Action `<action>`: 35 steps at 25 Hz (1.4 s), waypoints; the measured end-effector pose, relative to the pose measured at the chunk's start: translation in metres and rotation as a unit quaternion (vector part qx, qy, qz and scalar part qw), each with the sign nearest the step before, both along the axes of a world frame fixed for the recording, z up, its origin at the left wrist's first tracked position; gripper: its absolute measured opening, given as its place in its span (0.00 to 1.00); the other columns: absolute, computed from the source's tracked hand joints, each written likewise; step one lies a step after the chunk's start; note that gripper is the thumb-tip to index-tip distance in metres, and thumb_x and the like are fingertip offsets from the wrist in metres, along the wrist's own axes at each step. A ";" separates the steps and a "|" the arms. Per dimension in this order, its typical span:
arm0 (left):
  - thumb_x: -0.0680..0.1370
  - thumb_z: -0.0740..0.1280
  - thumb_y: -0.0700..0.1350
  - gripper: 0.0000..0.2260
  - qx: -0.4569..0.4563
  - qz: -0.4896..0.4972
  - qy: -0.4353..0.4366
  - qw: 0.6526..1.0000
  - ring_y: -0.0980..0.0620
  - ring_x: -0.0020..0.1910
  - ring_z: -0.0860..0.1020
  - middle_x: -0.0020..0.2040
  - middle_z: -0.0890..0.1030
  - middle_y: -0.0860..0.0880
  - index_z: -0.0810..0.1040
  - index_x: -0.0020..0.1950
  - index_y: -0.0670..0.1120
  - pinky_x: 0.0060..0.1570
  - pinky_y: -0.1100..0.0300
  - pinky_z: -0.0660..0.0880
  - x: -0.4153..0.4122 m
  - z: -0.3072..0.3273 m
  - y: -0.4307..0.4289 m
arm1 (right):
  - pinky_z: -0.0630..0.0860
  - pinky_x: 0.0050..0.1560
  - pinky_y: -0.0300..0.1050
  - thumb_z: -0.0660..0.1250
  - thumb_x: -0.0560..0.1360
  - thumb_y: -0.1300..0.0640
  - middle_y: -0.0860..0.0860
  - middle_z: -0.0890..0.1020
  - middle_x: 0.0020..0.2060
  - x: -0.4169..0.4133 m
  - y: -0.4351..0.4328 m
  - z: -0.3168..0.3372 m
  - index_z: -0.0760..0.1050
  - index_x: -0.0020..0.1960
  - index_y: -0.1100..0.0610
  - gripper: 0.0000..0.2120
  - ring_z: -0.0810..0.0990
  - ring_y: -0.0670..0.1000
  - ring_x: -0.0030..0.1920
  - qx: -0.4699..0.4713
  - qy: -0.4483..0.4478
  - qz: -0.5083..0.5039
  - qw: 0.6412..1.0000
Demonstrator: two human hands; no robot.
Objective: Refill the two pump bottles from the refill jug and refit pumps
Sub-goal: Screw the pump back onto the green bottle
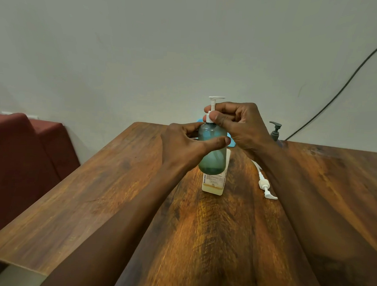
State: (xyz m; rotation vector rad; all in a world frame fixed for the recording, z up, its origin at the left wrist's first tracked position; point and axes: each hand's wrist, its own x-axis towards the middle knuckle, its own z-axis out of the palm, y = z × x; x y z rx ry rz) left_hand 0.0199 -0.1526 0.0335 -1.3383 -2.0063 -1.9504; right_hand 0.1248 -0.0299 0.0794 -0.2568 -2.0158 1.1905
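Two bare hands hold a frosted teal pump bottle [212, 152] in the air above the middle of a wooden tabletop [120, 183], a little toward its far edge. The left hand [183, 144] wraps the bottle's body, its grip pressed around the plastic with the thumb laid across the near face and the fingers curled behind. The right hand [238, 125] pinches the white collar of the bottle's white pump [213, 106] between thumb and forefinger at the neck; the pump head stands upright above the knuckles, its spout pointing right.

Directly behind and below the raised bottle stands a second container [212, 183], pale with a printed label and a band of yellowish liquid at its base; the teal bottle hides most of it, so whether it is the refill jug or the other bottle cannot be told. To its right, a loose white pump [265, 186] lies flat on the tabletop with its dip tube trailing away toward the far edge, partly hidden by the right forearm.

Near the far right corner, a grey pump dispenser [275, 131] stands upright, well apart from the hands. A blue object [231, 141] shows just behind the hands, mostly covered. A black cable [350, 79] runs up the plain wall from behind the far edge, and a dark red upholstered seat [18, 155] sits off the tabletop's left edge.
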 end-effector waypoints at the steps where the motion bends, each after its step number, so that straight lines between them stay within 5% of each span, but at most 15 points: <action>1: 0.64 0.82 0.62 0.27 0.000 0.009 0.005 1.000 0.60 0.45 0.87 0.48 0.89 0.52 0.88 0.56 0.48 0.48 0.55 0.86 0.001 -0.002 0.001 | 0.83 0.56 0.50 0.72 0.78 0.61 0.52 0.86 0.53 -0.001 -0.003 -0.002 0.82 0.60 0.61 0.12 0.86 0.48 0.54 0.002 0.005 -0.017 1.000; 4: 0.65 0.83 0.61 0.26 -0.002 0.050 0.028 0.998 0.64 0.45 0.85 0.48 0.88 0.55 0.88 0.57 0.48 0.46 0.62 0.85 0.000 0.001 0.000 | 0.85 0.53 0.49 0.76 0.75 0.53 0.51 0.88 0.50 -0.003 -0.010 -0.008 0.84 0.60 0.59 0.17 0.87 0.45 0.50 -0.005 0.029 -0.085 0.996; 8: 0.63 0.83 0.63 0.28 -0.002 0.076 0.054 0.996 0.64 0.46 0.85 0.50 0.88 0.55 0.88 0.58 0.50 0.46 0.63 0.85 0.000 0.006 -0.002 | 0.83 0.46 0.36 0.78 0.65 0.35 0.39 0.84 0.43 -0.003 -0.018 0.002 0.83 0.60 0.54 0.31 0.86 0.37 0.44 -0.001 0.067 -0.209 0.976; 12: 0.63 0.83 0.63 0.32 -0.007 0.072 0.063 0.995 0.60 0.49 0.85 0.55 0.88 0.51 0.86 0.62 0.48 0.50 0.60 0.85 0.003 0.001 0.002 | 0.83 0.49 0.39 0.77 0.69 0.38 0.46 0.87 0.44 -0.009 -0.020 0.013 0.86 0.55 0.55 0.24 0.86 0.41 0.43 0.038 0.087 -0.243 0.965; 15: 0.64 0.83 0.63 0.33 -0.012 0.058 0.062 0.996 0.60 0.50 0.85 0.56 0.88 0.51 0.85 0.64 0.48 0.51 0.63 0.84 0.001 -0.001 0.003 | 0.84 0.54 0.51 0.70 0.79 0.50 0.50 0.88 0.48 -0.011 -0.015 0.017 0.85 0.56 0.58 0.13 0.86 0.46 0.49 0.060 0.042 -0.167 0.983; 18: 0.64 0.82 0.63 0.34 -0.012 0.025 0.049 0.998 0.60 0.51 0.86 0.57 0.88 0.51 0.85 0.65 0.47 0.51 0.66 0.83 -0.007 0.002 0.001 | 0.81 0.61 0.48 0.57 0.86 0.58 0.54 0.85 0.57 -0.009 -0.009 0.025 0.77 0.68 0.59 0.15 0.85 0.48 0.57 0.044 -0.029 -0.001 0.999; 23: 0.67 0.84 0.56 0.30 -0.044 -0.024 0.011 0.999 0.59 0.50 0.85 0.59 0.87 0.50 0.84 0.66 0.47 0.48 0.71 0.81 -0.015 0.006 0.001 | 0.81 0.61 0.52 0.51 0.88 0.60 0.54 0.86 0.55 -0.008 0.005 0.036 0.78 0.63 0.56 0.17 0.85 0.50 0.59 0.009 -0.081 0.104 0.991; 27: 0.67 0.84 0.56 0.30 -0.028 -0.029 0.013 0.999 0.56 0.53 0.87 0.59 0.88 0.50 0.85 0.65 0.47 0.54 0.60 0.84 -0.020 0.007 0.004 | 0.82 0.57 0.45 0.55 0.87 0.55 0.51 0.85 0.57 -0.011 0.008 0.032 0.78 0.65 0.55 0.15 0.84 0.48 0.58 0.004 -0.057 0.090 0.994; 30: 0.66 0.84 0.57 0.29 -0.015 -0.022 0.023 0.999 0.57 0.52 0.87 0.57 0.88 0.51 0.86 0.63 0.48 0.53 0.58 0.85 -0.029 0.016 0.007 | 0.83 0.54 0.41 0.68 0.79 0.46 0.45 0.86 0.54 -0.008 0.017 0.032 0.81 0.60 0.51 0.14 0.84 0.44 0.55 0.068 -0.068 0.037 0.995; 35: 0.62 0.81 0.62 0.34 -0.003 0.003 0.051 0.999 0.56 0.54 0.86 0.58 0.88 0.51 0.85 0.64 0.48 0.54 0.59 0.84 -0.053 0.029 0.028 | 0.81 0.54 0.39 0.78 0.68 0.41 0.43 0.84 0.57 -0.020 0.036 0.044 0.80 0.64 0.50 0.28 0.84 0.43 0.55 0.147 -0.138 0.003 0.979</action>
